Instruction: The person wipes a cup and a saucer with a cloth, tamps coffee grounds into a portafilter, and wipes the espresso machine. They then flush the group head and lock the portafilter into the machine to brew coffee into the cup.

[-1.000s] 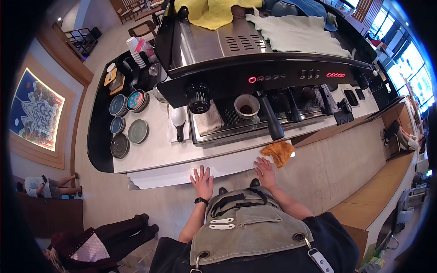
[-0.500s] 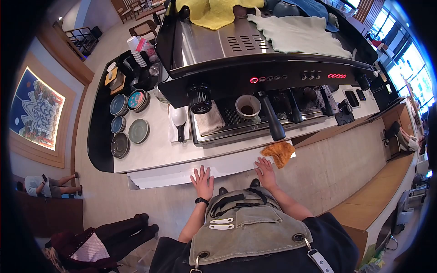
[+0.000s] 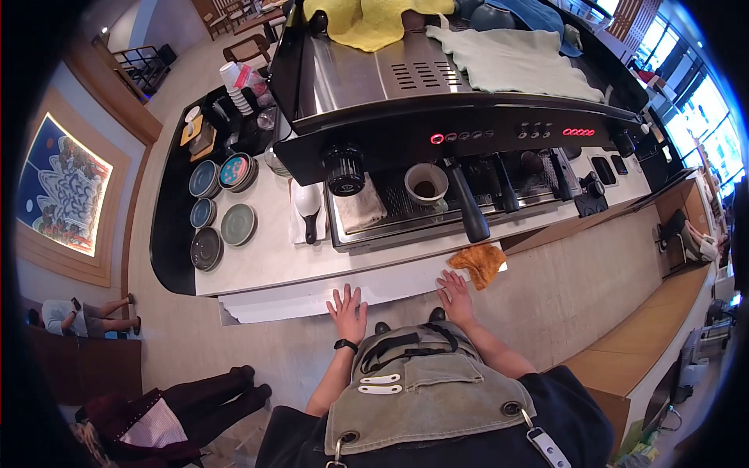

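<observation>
My left hand [image 3: 347,313] rests with spread fingers at the white front edge of the counter [image 3: 312,290] and holds nothing. To its right, my right hand [image 3: 456,298] is open too, fingers apart, beside an orange cloth [image 3: 482,264] that hangs over the edge. Beyond them stands the coffee machine [image 3: 406,125]. A white cup [image 3: 426,181] with dark liquid in it sits on the drip tray, just left of a black portafilter handle [image 3: 468,204]. A white scoop [image 3: 308,204] with a black handle lies on a cloth left of the tray.
Stacked plates and saucers [image 3: 237,225] stand on the left of the counter, with paper cups [image 3: 234,87] behind. Yellow [image 3: 367,22] and pale green [image 3: 515,58] cloths lie on the machine. Two other people [image 3: 168,421] [image 3: 74,318] are at the left. A wooden counter [image 3: 624,351] runs along the right.
</observation>
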Tool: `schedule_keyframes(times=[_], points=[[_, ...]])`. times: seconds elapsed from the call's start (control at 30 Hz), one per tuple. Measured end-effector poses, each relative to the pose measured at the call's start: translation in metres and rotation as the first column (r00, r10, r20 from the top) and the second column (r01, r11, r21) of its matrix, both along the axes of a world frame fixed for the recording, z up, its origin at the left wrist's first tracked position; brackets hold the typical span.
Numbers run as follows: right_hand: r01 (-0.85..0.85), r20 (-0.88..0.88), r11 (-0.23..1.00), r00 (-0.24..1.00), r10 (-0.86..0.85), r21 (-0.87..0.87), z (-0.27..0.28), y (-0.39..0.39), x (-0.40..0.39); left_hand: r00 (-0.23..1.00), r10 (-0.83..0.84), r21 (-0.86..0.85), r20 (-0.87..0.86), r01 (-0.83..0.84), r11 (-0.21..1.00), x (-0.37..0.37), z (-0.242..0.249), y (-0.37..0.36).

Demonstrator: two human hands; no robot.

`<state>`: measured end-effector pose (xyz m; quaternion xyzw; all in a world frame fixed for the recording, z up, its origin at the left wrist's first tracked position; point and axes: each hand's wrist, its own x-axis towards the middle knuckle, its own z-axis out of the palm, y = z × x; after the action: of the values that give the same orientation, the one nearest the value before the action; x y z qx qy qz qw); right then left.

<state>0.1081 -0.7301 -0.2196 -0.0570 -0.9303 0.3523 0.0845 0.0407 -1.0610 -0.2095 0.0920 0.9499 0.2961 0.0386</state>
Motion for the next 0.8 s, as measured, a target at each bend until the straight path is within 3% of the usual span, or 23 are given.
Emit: schedule_keyframes(times=[0.8], points=[[0.019, -0.013, 1.000, 1.000, -0.019, -0.015, 0.0049, -0.0016, -0.0005, 1.000, -0.005, -0.011, 0.000, 0.005, 1.000, -0.0002, -0.0016, -0.0006]])
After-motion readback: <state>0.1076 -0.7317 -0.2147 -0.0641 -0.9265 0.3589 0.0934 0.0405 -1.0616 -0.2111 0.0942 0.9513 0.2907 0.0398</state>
